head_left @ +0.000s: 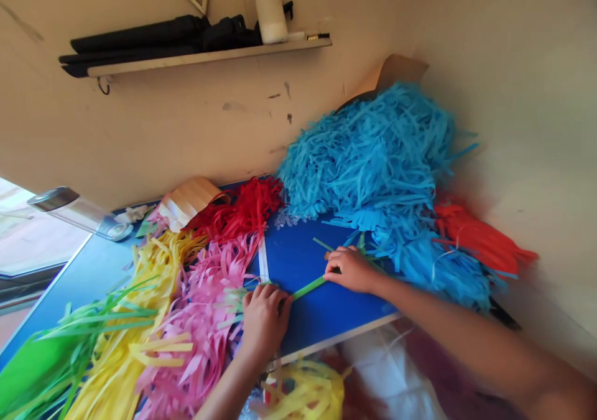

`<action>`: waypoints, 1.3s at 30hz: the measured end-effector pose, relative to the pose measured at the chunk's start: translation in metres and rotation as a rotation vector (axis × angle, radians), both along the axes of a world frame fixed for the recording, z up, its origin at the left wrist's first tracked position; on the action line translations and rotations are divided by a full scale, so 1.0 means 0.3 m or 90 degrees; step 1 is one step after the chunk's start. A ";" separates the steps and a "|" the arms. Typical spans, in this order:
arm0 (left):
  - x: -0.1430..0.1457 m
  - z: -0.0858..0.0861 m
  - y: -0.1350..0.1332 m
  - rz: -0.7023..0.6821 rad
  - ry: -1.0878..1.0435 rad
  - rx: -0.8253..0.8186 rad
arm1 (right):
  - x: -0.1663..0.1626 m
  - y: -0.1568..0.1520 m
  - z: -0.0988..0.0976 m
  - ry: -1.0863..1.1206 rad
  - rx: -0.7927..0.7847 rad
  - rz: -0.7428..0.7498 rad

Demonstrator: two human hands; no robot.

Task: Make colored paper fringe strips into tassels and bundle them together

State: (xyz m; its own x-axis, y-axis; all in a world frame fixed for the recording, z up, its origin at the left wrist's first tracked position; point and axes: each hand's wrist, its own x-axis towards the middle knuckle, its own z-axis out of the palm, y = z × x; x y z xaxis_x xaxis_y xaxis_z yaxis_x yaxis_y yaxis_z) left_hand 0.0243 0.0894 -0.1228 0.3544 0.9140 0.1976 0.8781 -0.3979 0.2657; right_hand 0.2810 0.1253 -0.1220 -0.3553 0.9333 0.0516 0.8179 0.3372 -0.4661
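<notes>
A narrow green paper strip (308,288) stretches between my two hands, just above the blue table (298,246). My left hand (265,314) is closed on its near left end, beside fringed pink paper (205,302); pale green strip ends stick out past that hand. My right hand (351,269) pinches the other end, its fingertips pressed together. More loose green strips (321,244) show just beyond the right hand, next to the fringed blue paper pile (373,158).
Fringed yellow (158,270), green (41,364) and red paper (237,208) lie leftward. Orange-red fringe (480,239) sits right. A clear container (84,211) leans at the left edge. A wall shelf (209,58) carries a white bottle (271,9). Yellow strips (308,392) lie below the table edge.
</notes>
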 end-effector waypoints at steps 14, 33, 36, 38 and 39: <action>0.047 0.091 0.009 -0.156 0.142 0.062 | -0.032 -0.007 0.057 -0.088 0.133 0.144; 0.066 0.046 0.007 -0.142 0.090 0.183 | -0.097 -0.025 0.022 -0.131 0.273 0.213; 0.073 0.036 0.003 -0.149 0.084 0.185 | -0.114 -0.043 0.005 -0.134 0.317 0.217; 0.072 0.027 -0.005 -0.158 0.084 0.181 | -0.115 -0.054 -0.016 -0.153 0.363 0.234; 0.067 0.023 -0.011 -0.161 0.082 0.178 | -0.108 -0.059 -0.026 -0.159 0.377 0.239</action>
